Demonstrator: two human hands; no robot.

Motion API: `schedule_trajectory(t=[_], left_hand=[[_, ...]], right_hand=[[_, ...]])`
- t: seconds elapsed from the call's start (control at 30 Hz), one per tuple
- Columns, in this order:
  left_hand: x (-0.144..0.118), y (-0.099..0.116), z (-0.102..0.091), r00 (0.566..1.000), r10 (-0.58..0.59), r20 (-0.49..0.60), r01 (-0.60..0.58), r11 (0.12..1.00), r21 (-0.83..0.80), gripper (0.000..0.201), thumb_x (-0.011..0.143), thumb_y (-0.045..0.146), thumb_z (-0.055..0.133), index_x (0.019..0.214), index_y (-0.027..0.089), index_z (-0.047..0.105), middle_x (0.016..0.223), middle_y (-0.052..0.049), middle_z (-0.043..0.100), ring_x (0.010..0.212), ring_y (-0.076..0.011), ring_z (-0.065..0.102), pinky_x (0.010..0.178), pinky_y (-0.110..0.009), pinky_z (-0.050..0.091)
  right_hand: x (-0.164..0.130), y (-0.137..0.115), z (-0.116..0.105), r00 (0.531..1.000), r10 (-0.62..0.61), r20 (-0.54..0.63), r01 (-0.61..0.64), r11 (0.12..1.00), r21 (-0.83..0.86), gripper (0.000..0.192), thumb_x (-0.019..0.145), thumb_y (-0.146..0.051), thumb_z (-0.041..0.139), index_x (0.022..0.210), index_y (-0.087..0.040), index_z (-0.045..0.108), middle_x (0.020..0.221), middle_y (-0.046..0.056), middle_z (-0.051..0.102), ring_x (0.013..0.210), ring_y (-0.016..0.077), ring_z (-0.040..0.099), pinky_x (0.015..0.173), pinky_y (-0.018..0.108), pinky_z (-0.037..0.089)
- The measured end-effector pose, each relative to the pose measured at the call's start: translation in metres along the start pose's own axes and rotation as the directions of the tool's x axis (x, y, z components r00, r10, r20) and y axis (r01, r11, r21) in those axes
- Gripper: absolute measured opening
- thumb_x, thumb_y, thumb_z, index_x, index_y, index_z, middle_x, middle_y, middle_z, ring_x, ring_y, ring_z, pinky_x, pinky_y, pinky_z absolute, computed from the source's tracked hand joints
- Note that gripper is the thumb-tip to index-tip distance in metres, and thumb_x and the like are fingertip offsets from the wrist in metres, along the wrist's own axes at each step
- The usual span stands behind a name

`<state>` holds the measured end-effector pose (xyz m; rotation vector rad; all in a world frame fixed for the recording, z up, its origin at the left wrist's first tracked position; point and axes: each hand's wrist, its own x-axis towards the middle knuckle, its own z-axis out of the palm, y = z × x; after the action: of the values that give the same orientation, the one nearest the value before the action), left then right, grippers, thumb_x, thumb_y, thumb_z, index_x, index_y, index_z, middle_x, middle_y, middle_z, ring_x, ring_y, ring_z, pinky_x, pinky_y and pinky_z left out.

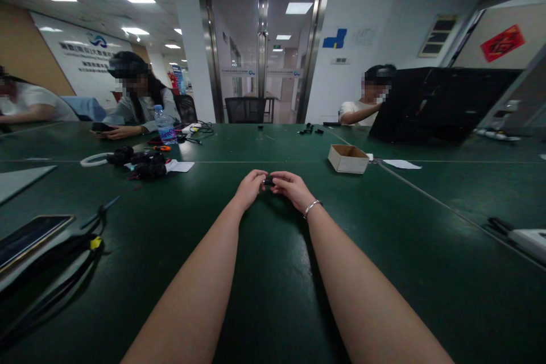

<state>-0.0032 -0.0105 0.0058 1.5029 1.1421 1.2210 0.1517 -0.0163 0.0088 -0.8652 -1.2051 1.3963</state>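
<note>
Both my arms reach forward over the green tabletop (273,250). A small black piece (268,181) with a shiny bit at its left end sits between my fingertips; its kind is too small to make out. My left hand (250,189) pinches it from the left side. From the right, the fingers of my right hand (292,189) close on the same piece, partly covering it. A silver bracelet (313,209) circles my right wrist.
Right of my hands stands an open cardboard box (347,160). Farther left are a bundle of black cables (147,164), a water bottle (165,125) and a phone (34,236) beside black cords. A large black panel (439,105) rises at right. Several people sit around the table.
</note>
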Motion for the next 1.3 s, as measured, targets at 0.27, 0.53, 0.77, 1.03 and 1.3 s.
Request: schedule_trajectory(t=[0.27, 0.53, 0.77, 1.03, 1.3], left_hand=[[0.0001, 0.0004, -0.0010, 0.999, -0.027, -0.019, 0.027, 1.000, 0.002, 0.026, 0.083, 0.029, 0.043, 0.097, 0.016, 0.060, 0.060, 0.001, 0.050, 0.047, -0.0091, 0.042, 0.046, -0.020, 0.029], [0.0002, -0.0017, -0.0008, 1.000, -0.017, -0.024, 0.018, 1.000, 0.011, 0.026, 0.083, 0.028, 0.043, 0.097, 0.017, 0.061, 0.062, 0.001, 0.050, 0.050, -0.0097, 0.042, 0.047, -0.021, 0.030], [0.0000, -0.0001, -0.0007, 1.000, -0.013, -0.023, 0.013, 1.000, -0.001, 0.025, 0.082, 0.026, 0.042, 0.096, 0.016, 0.061, 0.059, 0.001, 0.050, 0.049, -0.0101, 0.042, 0.047, -0.021, 0.030], [0.0003, -0.0018, -0.0010, 1.000, 0.011, -0.009, -0.011, 1.000, 0.016, 0.027, 0.081, 0.027, 0.042, 0.097, 0.015, 0.060, 0.059, 0.001, 0.051, 0.049, -0.0099, 0.043, 0.047, -0.020, 0.031], [-0.0019, 0.0016, 0.0000, 1.000, -0.005, -0.002, 0.005, 1.000, -0.013, 0.026, 0.078, 0.023, 0.041, 0.094, 0.015, 0.060, 0.057, 0.001, 0.050, 0.048, -0.0098, 0.042, 0.047, -0.021, 0.030]], right_hand=[[0.0005, -0.0004, 0.0002, 1.000, 0.012, -0.008, -0.012, 1.000, -0.004, 0.016, 0.077, -0.004, 0.063, 0.090, -0.013, 0.066, 0.075, 0.004, 0.066, 0.058, 0.0095, 0.062, 0.054, 0.017, 0.054], [-0.0021, -0.0034, 0.0015, 1.000, 0.021, -0.014, -0.021, 1.000, -0.002, 0.017, 0.078, -0.002, 0.062, 0.090, -0.013, 0.066, 0.076, 0.005, 0.066, 0.058, 0.0094, 0.062, 0.056, 0.017, 0.054], [-0.0008, -0.0027, 0.0011, 0.999, 0.020, -0.025, -0.020, 1.000, -0.002, 0.017, 0.078, -0.001, 0.060, 0.090, -0.013, 0.066, 0.075, 0.004, 0.066, 0.058, 0.0095, 0.062, 0.055, 0.017, 0.054], [0.0001, -0.0011, 0.0009, 1.000, 0.014, -0.023, -0.014, 1.000, 0.017, 0.017, 0.076, -0.002, 0.063, 0.089, -0.013, 0.066, 0.075, 0.003, 0.066, 0.056, 0.0087, 0.062, 0.053, 0.015, 0.054], [-0.0003, -0.0022, 0.0013, 0.999, 0.023, -0.027, -0.023, 1.000, 0.007, 0.017, 0.078, -0.001, 0.060, 0.089, -0.013, 0.066, 0.074, 0.004, 0.066, 0.057, 0.0090, 0.062, 0.054, 0.016, 0.054]])
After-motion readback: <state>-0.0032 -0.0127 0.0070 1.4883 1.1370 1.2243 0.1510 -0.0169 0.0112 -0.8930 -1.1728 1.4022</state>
